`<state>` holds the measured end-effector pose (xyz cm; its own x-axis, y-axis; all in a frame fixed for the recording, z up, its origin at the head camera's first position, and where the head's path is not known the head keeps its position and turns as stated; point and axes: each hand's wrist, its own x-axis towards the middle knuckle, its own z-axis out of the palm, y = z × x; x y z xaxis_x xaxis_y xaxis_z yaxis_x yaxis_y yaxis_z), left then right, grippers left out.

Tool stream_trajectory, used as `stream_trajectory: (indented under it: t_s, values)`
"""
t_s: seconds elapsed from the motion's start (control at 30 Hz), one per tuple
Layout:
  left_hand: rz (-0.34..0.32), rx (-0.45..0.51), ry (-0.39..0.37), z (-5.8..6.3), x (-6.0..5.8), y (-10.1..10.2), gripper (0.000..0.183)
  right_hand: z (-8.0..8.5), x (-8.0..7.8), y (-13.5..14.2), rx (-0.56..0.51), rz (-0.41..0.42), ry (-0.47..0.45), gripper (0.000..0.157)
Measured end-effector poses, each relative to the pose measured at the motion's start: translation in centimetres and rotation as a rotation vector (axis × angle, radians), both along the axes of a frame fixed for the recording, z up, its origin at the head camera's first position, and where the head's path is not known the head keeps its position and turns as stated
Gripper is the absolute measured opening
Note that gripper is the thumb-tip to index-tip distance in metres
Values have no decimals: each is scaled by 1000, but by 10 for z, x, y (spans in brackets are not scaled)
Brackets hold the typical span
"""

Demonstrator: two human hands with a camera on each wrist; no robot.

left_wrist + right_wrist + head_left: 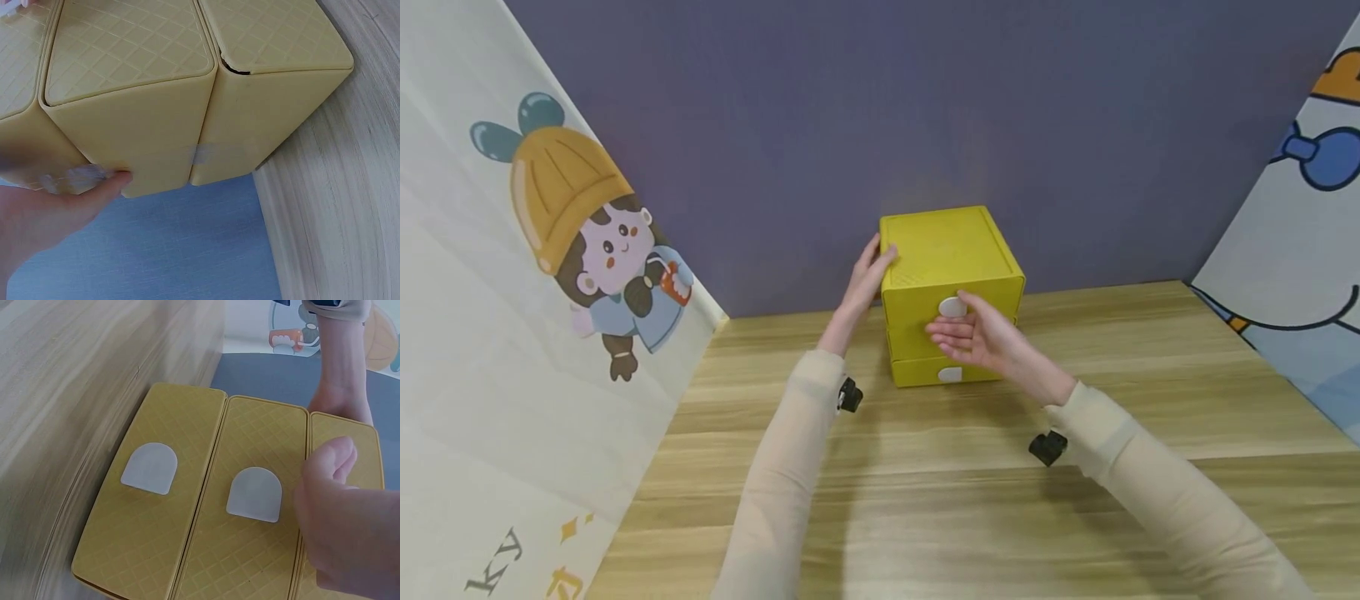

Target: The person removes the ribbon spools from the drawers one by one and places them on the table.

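A yellow drawer box [951,246] stands on the wooden table against the dark wall. Its front has three stacked drawers with white rounded tabs, including the top tab [952,307], the middle tab [254,495] and the bottom tab [150,469]. Against the box's left side rests my left hand [863,283], its thumb near the top edge; the other fingers are partly hidden. Clear tape [75,178] shows beside that thumb. My right hand [988,337] is at the drawer fronts, fingers extended, thumb tip at the top tab's edge. It covers the middle tab in the head view.
The wooden table [917,500] extends in front of the box and to both sides. Behind it rises the dark blue-grey wall [850,125]. White panels with cartoon prints flank the table, the left panel [475,333] and the right panel [1292,283].
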<state>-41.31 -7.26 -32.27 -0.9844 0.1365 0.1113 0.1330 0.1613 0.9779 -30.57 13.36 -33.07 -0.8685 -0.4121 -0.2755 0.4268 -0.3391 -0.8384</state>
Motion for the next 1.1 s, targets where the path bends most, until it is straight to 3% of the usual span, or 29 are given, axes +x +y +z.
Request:
stream_trajectory:
  t_s: [0.67,1.1]
  values:
    - [-21,53,-11,2,1,-2,72,1,5,-3,42,-31,27,49]
    - [-38,53,40,-1,3,-2,72,0,17,-2,79,-30,47,47]
